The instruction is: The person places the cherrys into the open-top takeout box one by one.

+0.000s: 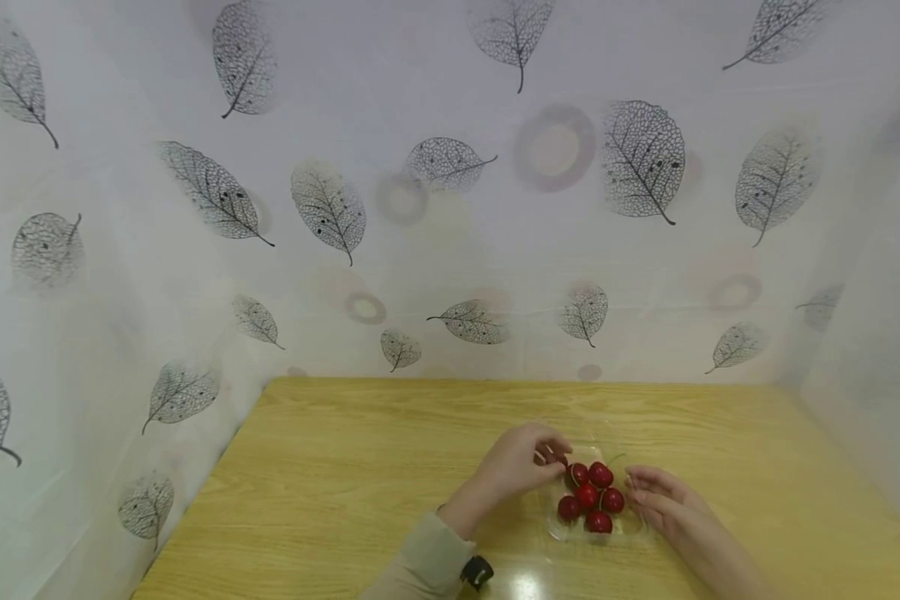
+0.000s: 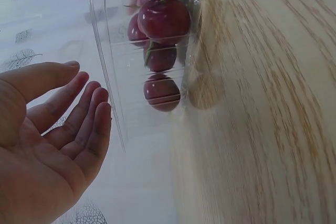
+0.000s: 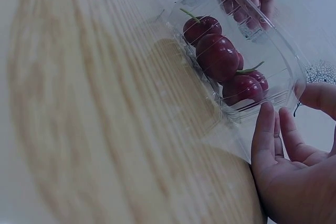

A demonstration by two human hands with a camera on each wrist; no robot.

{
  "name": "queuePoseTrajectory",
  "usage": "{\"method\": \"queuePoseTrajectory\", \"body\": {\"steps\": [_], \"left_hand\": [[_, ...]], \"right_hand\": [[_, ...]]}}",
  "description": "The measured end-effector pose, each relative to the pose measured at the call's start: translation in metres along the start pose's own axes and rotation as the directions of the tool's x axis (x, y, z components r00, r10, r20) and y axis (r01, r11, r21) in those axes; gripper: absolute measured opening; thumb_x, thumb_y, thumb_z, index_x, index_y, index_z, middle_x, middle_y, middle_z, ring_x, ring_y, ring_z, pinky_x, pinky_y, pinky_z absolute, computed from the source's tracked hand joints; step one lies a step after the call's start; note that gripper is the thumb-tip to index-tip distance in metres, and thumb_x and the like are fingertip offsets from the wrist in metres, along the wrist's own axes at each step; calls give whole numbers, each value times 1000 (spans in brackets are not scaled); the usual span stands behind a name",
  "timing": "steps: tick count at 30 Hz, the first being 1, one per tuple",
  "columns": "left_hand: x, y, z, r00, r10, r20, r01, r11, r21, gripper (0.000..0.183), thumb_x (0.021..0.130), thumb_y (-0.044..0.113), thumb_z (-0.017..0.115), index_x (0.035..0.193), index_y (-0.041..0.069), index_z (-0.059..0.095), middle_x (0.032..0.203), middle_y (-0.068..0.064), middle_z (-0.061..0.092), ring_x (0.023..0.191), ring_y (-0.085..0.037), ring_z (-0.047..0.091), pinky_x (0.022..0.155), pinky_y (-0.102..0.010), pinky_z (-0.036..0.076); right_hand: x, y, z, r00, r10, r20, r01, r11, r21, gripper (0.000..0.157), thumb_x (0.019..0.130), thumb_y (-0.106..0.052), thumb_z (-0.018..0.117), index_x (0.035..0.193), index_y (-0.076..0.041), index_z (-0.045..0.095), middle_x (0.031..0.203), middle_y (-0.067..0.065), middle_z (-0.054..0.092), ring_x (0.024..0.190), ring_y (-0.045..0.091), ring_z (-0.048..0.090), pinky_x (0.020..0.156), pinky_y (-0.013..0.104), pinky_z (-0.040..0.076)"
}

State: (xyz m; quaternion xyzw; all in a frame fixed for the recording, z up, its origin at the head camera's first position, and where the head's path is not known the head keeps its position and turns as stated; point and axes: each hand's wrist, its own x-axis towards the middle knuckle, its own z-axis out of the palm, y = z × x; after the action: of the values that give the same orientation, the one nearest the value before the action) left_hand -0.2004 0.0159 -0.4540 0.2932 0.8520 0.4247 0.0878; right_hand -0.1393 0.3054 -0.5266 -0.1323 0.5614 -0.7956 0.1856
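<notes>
Several dark red cherries (image 1: 587,497), some with green stems, lie in a clear plastic container (image 3: 286,59) on the wooden table. My left hand (image 1: 528,457) is over the container's left side in the head view. In the left wrist view its fingers are loosely bent beside the clear wall, and the palm holds nothing. On the other side, my right hand (image 1: 671,504) is at the container's right end. The right wrist view shows its fingertips (image 3: 265,114) right at the outside of the end wall, with another digit by the rim.
The table (image 1: 360,467) has a light wood grain. A pale curtain (image 1: 450,250) printed with dark leaves surrounds it at the back and sides. A black band (image 1: 477,572) shows at the left wrist, below a beige sleeve (image 1: 437,550).
</notes>
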Motion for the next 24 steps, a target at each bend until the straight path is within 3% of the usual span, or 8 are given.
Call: {"method": "queuePoseTrajectory", "body": {"steps": [6, 13, 20, 24], "left_hand": [[-3, -5, -5, 1000, 5, -4, -5, 1000, -8, 22, 93, 1, 77, 115, 2, 75, 111, -10, 78, 88, -1, 67, 79, -10, 55], [-9, -10, -10, 1000, -17, -15, 16, 1000, -8, 22, 93, 2, 77, 114, 4, 76, 110, -9, 78, 87, 0, 66, 78, -10, 54], [-16, -16, -16, 998, -41, -50, 38, 998, -57, 19, 93, 4, 78, 113, 3, 76, 110, -9, 78, 88, -1, 66, 83, -13, 56], [-18, -21, -20, 996, -54, -74, 49, 996, -72, 20, 94, 4, 77, 114, 3, 76, 110, -11, 78, 88, -3, 67, 85, -16, 57]], "right_hand": [[0, -1, 0, 1000, 5, 6, -5, 1000, 7, 43, 112, 2, 37, 127, -28, 63, 131, -17, 67, 121, -1, 66, 105, 12, 52], [1, -1, 2, 996, 64, -56, -66, 997, -31, 38, 111, 0, 41, 125, -29, 62, 127, -19, 68, 119, -3, 66, 102, 12, 52], [0, 0, 0, 1000, 14, 13, -15, 1000, 20, 45, 111, 2, 37, 127, -30, 64, 130, -17, 69, 122, -3, 65, 104, 12, 51], [0, -1, 0, 999, 33, -7, -33, 999, 5, 43, 112, 1, 38, 126, -30, 64, 129, -18, 69, 121, -3, 65, 104, 12, 52]]}}
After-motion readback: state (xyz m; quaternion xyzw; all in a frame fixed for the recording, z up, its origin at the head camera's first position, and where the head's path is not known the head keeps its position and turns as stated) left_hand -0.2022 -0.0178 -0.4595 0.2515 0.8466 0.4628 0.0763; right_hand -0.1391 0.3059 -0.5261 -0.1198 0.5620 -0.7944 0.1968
